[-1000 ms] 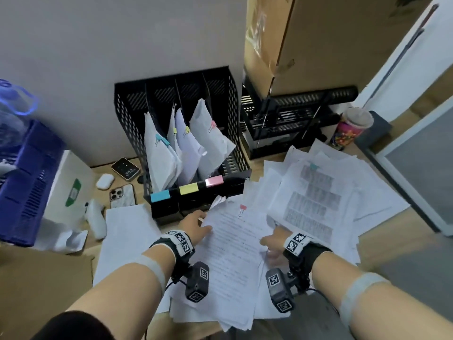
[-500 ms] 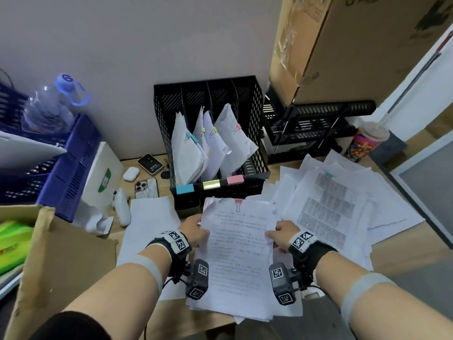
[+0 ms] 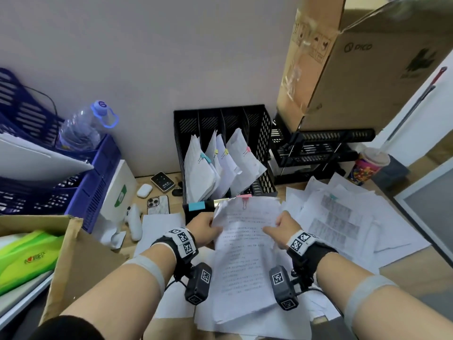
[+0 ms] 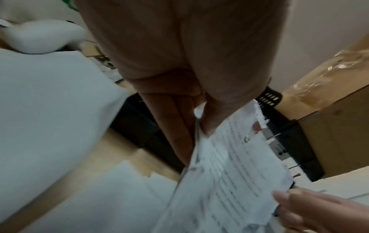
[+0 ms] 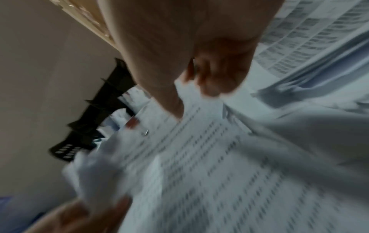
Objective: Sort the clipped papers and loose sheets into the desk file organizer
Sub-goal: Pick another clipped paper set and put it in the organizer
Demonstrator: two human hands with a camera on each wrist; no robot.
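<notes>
A large cardboard box [image 3: 367, 69] is standing at the back right against the wall, resting on a black wire tray rack [image 3: 323, 148]. At the left, blue plastic crates [image 3: 81, 182] are sitting with a clear water bottle [image 3: 83, 128] lying on top. The wooden worktop [image 3: 157, 192] is carrying a wide spread of loose sheets [image 3: 343, 217] on its right side. At the back centre, the black mesh file organizer [image 3: 262, 148] is standing upright, its slots already holding several clipped bundles [image 3: 220, 165] that are leaning to the right; blue, yellow and pink labels are showing along its front edge.

Just in front of the organizer, the clipped papers [image 3: 247, 253] are being held up off the worktop, printed side facing the person, with a pink binder clip [image 3: 244, 200] at the top edge. The left hand [image 3: 204, 228] is pinching the upper left edge of this bundle, thumb on the front and fingers behind, so its grip is closed on the paper. The right hand [image 3: 282, 228] is gripping the upper right edge the same way, thumb lying across the printed face.

Smaller things are lying left of the organizer: a white controller [image 3: 134, 222], a phone [image 3: 158, 204], a white earbud case [image 3: 144, 190] and a small dark device [image 3: 162, 181]. A colourful paper cup [image 3: 367, 168] is standing at the far right.
</notes>
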